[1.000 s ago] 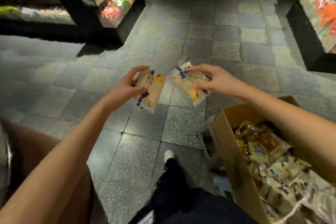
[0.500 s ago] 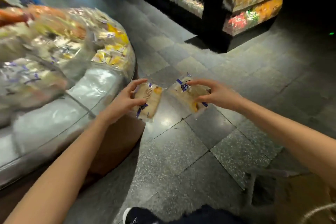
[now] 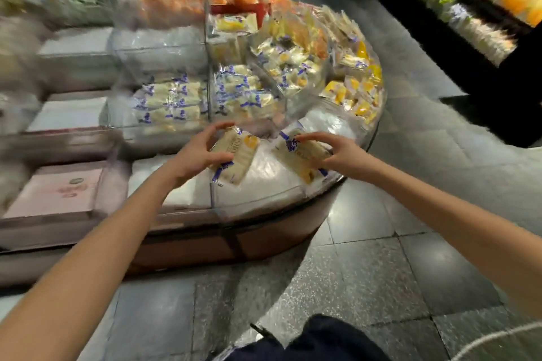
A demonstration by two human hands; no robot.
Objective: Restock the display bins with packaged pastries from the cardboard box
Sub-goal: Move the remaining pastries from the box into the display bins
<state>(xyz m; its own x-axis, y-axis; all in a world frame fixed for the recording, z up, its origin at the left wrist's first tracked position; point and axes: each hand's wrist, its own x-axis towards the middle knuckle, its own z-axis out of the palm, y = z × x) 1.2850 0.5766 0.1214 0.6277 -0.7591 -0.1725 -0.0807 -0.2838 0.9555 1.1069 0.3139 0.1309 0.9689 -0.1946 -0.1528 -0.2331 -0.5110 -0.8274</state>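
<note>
My left hand (image 3: 197,152) grips a clear packaged pastry (image 3: 238,157) with blue print and a yellow spot. A second packaged pastry (image 3: 303,155) of the same kind is gripped by my right hand (image 3: 337,152). Both packs hang over the near, mostly bare clear bins of a rounded display stand (image 3: 264,199). Bins (image 3: 176,102) farther back hold several similar pastry packs. The cardboard box is out of view.
The stand curves from left to right at waist height above a brown base (image 3: 234,243). Grey tiled floor (image 3: 381,272) lies to the right. Dark shelving (image 3: 484,9) with colourful goods runs along the far right. Flat pink and white boxes (image 3: 58,193) lie on the left.
The view swung left from the floor and cardboard box to the display stand. Both hands, each still holding its pack, moved over the stand's near bins.
</note>
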